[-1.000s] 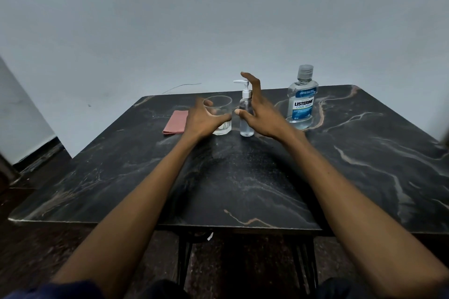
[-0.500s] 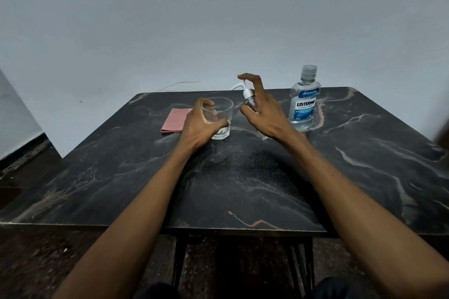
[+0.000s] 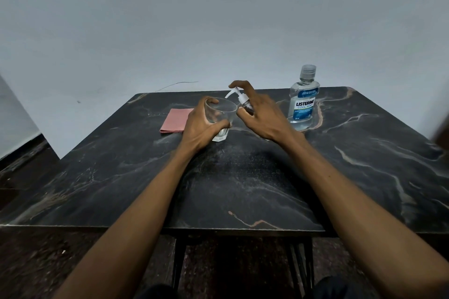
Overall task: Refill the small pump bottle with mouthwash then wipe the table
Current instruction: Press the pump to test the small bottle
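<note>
Clear plastic, the small pump bottle (image 3: 243,101) is tilting toward ten o'clock in our right hand (image 3: 261,114), which is gripping it. At nine o'clock, our left hand (image 3: 202,126) is clasping the glass (image 3: 220,116) on the marble table (image 3: 243,189); the pink cloth (image 3: 175,120) is lying farther out. At three o'clock, the mouthwash bottle (image 3: 303,99) is standing upright.

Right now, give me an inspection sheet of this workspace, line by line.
Surface: dark marble table, dusty at the middle.
Job's things: pump bottle tilted toward the glass; mouthwash bottle upright, capped; pink cloth lying flat at the left.
Clutter: nothing seen.
Grippers: left hand grips the glass; right hand holds the pump bottle, forefinger over the pump head.
Cables: thin wire along the wall.
Surroundings: plain wall, dark floor.
</note>
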Action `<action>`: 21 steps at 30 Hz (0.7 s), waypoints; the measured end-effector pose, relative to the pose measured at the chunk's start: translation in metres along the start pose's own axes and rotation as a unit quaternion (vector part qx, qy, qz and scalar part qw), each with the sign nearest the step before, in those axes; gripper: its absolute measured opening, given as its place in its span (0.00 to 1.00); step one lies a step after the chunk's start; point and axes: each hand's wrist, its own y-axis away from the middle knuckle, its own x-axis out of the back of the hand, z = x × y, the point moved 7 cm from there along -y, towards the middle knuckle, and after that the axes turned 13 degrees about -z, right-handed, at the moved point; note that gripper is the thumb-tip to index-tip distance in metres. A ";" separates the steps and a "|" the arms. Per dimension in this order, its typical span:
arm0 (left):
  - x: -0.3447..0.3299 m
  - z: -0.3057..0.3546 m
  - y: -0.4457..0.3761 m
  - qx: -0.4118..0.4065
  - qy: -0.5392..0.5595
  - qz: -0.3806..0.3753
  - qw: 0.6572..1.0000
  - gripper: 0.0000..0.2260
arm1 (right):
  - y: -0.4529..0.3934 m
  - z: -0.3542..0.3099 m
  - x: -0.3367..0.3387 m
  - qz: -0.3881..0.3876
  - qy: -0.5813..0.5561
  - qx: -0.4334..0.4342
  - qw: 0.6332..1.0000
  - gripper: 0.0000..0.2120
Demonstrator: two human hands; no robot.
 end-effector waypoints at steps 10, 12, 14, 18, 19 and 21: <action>-0.002 0.003 0.002 0.018 0.016 -0.008 1.000 0.28 | -0.003 -0.005 -0.003 -0.009 0.027 0.005 1.000 0.20; -0.002 0.002 0.001 0.022 0.021 -0.005 1.000 0.27 | -0.003 -0.004 -0.004 -0.008 0.030 0.003 1.000 0.18; -0.001 0.001 0.001 0.024 0.024 -0.002 0.999 0.27 | -0.004 -0.004 -0.005 -0.010 0.030 0.001 1.000 0.16; -0.001 0.001 0.001 0.023 0.023 -0.001 0.999 0.27 | -0.004 -0.002 -0.006 -0.013 0.026 0.005 1.000 0.12; -0.001 0.001 0.001 0.022 0.022 0.000 1.000 0.27 | -0.003 -0.002 -0.006 -0.014 0.027 0.006 1.000 0.12; -0.001 0.001 0.002 0.021 0.021 0.000 1.000 0.27 | -0.003 -0.001 -0.005 -0.011 0.025 0.006 1.000 0.14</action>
